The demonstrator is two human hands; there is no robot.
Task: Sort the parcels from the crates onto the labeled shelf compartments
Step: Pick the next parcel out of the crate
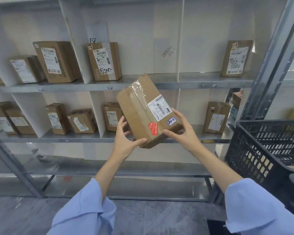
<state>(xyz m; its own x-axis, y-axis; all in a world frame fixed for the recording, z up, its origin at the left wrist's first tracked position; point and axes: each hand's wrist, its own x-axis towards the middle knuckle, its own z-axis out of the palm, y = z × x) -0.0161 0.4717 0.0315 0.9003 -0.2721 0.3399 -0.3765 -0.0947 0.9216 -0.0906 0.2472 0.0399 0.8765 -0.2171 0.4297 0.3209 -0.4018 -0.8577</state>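
Our pale blue sleeves (85, 209) are filling the bottom of the view, hanging over a grey, stone-patterned floor (151, 217). We are reaching both arms toward a metal shelf (75, 87) with white dividers, which is standing against a white wall.

Our left hand (126, 138) is gripping the lower left corner of a brown cardboard parcel (139, 114), with the thumb lying along its near edge and the fingers curling behind it. Our right hand (182, 133) is clasping the lower right corner, thumb pressing the front face and fingers wrapping round the side. We are holding the parcel tilted in the air in front of the shelf, between its two loaded levels and resting on neither. Clear tape is shining across the parcel's far end.

Just above our right thumb a blue-bordered sticker (171, 121) is showing "1-4". Between our two hands a red sticker (152, 128) is carrying white characters too small for us to read. Above the right hand a white shipping label (158, 107) is showing barcodes and fine print.

Up and left of our left hand, a rail tag (110, 87) is reading "1-3"; up and right of our right hand, another tag (214, 85) is reading "1-4". Above each of them a standing box is bearing a handwritten "5082": one (104, 61) above our left hand, the other (236, 58) far above our right. Level with our right hand and off to its right, a lower box (216, 117) is wearing a small "1-4" mark. Beyond our right forearm a black slotted crate (265, 146) is sitting at the view's edge.
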